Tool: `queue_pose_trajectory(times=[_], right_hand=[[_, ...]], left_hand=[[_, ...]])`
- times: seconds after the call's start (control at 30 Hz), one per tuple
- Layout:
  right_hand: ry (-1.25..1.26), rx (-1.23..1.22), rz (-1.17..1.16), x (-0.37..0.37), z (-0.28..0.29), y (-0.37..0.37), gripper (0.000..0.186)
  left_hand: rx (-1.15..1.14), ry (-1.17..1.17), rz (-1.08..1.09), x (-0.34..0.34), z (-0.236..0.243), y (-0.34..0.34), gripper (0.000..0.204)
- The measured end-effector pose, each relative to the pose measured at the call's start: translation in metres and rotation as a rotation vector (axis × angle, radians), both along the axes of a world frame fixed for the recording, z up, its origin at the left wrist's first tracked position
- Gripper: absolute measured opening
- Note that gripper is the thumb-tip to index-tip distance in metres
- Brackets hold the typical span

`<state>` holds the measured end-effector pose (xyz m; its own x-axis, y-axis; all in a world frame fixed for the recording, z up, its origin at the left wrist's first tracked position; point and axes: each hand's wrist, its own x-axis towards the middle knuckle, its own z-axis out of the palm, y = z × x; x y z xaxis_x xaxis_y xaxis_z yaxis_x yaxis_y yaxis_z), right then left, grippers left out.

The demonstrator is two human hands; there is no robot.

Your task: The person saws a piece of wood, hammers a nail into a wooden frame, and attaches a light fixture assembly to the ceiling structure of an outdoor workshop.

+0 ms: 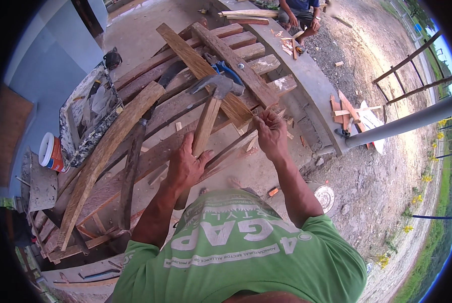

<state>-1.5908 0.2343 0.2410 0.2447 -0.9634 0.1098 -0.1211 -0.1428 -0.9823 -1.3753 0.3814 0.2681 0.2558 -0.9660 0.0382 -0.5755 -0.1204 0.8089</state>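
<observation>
The left hand wraps around the wooden-handled grey steel claw hammer [207, 121] over the long brown plank [195, 65], so a careless swing could strike the right hand [272, 134], curled beside the plank's end, holding what I cannot tell.

1. In our left hand [184, 164] we have a hammer [212, 106], its head beyond the hand and over a board [190, 58].
2. Our right hand [273, 134] is right of the left one, at that board's near end.
3. Beyond both hands we see timbers [248, 51] side by side, a crosspiece [236, 65] on top.
4. Left of our left hand lies a plank [109, 156]; past it, a toolbox [97, 144] with a bucket [52, 151] just beside.
5. Right of our right hand: scraps [347, 111] and a pipe [408, 121].
6. Far ahead of our right hand, a person [299, 15] sits past a ledge [306, 83].
</observation>
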Motion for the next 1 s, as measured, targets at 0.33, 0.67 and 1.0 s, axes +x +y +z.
queue_pose_trajectory(times=[0.33,0.67,1.0], right_hand=[[0.519,-0.844,-0.159,0.025,0.008,0.013,0.008],[0.137,-0.568,-0.026,-0.016,0.029,-0.016,0.009],[0.316,-0.337,0.312,0.004,0.052,-0.055,0.018]], left_hand=[[0.039,0.008,0.018,0.02,0.004,0.015,0.057],[0.106,-0.165,-0.027,0.023,0.024,0.008,0.061],[0.014,0.074,-0.087,0.025,0.052,0.015,0.037]])
